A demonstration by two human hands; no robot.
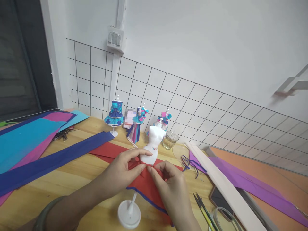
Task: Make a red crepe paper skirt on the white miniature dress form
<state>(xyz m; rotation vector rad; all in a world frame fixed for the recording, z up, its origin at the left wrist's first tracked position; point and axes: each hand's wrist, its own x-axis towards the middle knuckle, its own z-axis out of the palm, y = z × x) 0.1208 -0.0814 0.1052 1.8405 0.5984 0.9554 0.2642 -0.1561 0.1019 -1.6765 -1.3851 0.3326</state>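
Observation:
A small white dress form (155, 139) on a round white stand base (129, 214) leans in front of me. Red paper with a blue edge (151, 189) hangs around its lower part like a skirt. My left hand (131, 163) pinches the gathered top of this red skirt, its index finger lying against the form. My right hand (168, 179) pinches the same gathered edge just to the right, thumb in front. Behind the form, a strip of red paper (106, 150) lies on the table.
Three small dressed forms stand at the back, one in a blue tiered dress (115, 114). A glass jar (170, 140) is nearby. Coloured paper sheets (26, 134) lie left. Tweezers (203, 208), a phone (220, 200), a tape roll (226, 218) and a pale paper strip (223, 183) lie right.

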